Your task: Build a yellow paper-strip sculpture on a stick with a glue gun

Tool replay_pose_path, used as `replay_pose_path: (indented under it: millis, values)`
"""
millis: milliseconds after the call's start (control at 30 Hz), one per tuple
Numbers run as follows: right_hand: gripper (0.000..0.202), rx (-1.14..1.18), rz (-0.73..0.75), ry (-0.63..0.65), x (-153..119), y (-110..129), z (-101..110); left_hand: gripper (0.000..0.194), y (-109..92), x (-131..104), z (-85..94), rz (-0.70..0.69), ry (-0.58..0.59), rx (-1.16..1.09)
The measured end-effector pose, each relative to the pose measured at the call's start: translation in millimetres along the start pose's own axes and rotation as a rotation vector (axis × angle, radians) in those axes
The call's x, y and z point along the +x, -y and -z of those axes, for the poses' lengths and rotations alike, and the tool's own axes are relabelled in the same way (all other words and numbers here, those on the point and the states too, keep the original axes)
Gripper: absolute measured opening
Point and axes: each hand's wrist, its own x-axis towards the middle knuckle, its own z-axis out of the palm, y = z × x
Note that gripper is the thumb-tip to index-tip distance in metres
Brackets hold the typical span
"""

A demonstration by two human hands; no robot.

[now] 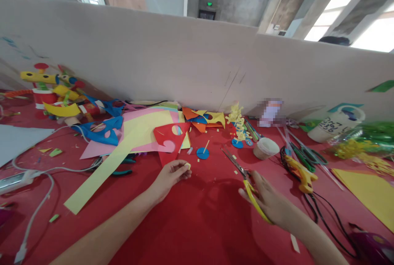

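Note:
My left hand (pixel 172 177) is closed, thumb and fingertips pinching a small pale-yellow piece (pixel 187 166) that looks like paper. To the right, my right hand (pixel 267 197) is around the yellow-handled scissors (pixel 253 197). Their blades point away to the upper left, low over the red table. Between and beyond the hands lies a blue disc (pixel 202 154) with a thin stick on it. A red paper cutout with a swirl (pixel 164 135) is just behind my left hand. Small yellow scraps (pixel 235 172) are scattered near the blades.
Coloured sheets (pixel 144 125) and a blue cutout (pixel 100 130) lie at the back left. A paper cup (pixel 266 149), a yellow glue gun (pixel 300 172) with its cord, and green scissors (pixel 304 154) are on the right. A white cable (pixel 51 191) crosses the left side. A grey partition (pixel 147 55) stands behind.

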Motion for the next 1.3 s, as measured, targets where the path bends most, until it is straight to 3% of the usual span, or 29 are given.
replay_pose_path:
  millis: [133, 300, 600, 1300]
  values:
    - [0.027, 0.068, 0.043, 0.18, -1, 42, 2, 0.025, 4, 1, 1.9, -0.022, 0.002, -0.02]
    - [0.038, -0.1, 0.035, 0.228, 6, 66, -8, 0.026, 7, 2, 5.4, -0.068, 0.049, 0.006]
    - [0.051, -0.222, 0.059, 0.226, 14, 72, -8, 0.026, 5, -2, 3.1, -0.118, 0.104, 0.098]
    - [0.05, -0.195, 0.071, 0.266, 17, 72, -11, 0.024, 1, -4, 2.7, -0.134, 0.145, 0.202]
